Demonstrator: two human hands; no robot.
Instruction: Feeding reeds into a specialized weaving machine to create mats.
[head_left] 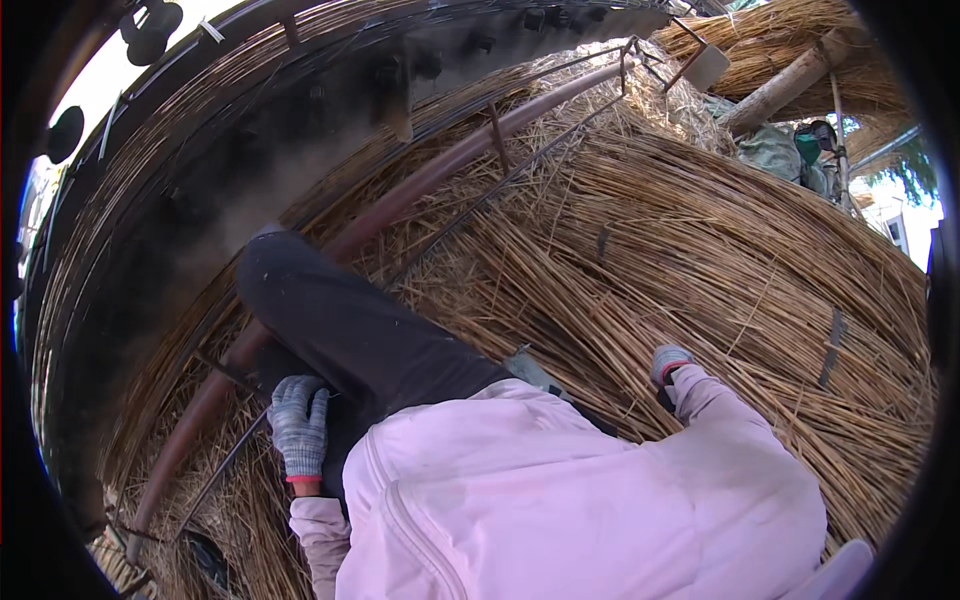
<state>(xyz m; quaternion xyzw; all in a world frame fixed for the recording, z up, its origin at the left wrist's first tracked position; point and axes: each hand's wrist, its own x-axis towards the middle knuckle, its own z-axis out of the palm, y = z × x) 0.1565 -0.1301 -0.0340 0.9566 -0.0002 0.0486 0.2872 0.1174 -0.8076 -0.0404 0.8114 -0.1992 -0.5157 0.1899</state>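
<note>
R hand: my right hand, in a grey knit glove w/ a red cuff (671, 361), lies among the stalks; fingers point fwd & slightly L; fingertips hidden, so I can't tell whether it grips or just presses.
Stalks: long, straight, tan-brown dry reed stalks (585, 300), a thick layer fwd of R hand & to both sides; nearest ones touch it or lie right beside it, contact unclear.
Long axis: nr R hand, stalks run from far L to near R, slantwise across my front; R hand sits along that line, part-way down.
Nearer hand: R, by far; L is well apart, across my body.
L hand: my left hand, in a matching grey knit glove w/ a red cuff (298, 425); fingers loosely extended, nothing seen in it; palm hidden; it lies by my bent leg in dark cloth trousers (385, 335).
Pipe: long, curved-looking, reddish-brown pipe (440, 178), beyond the leg; slants from near L to far R.
Stalk cond.: dry, slender, mostly parallel nr R hand; darker brown in places, some stray ends; more tangled, paler straw (545, 190) toward the pipe.
Bands: dark, narrow strip (831, 345) lies across stalks at far R; material n/k.
</note>
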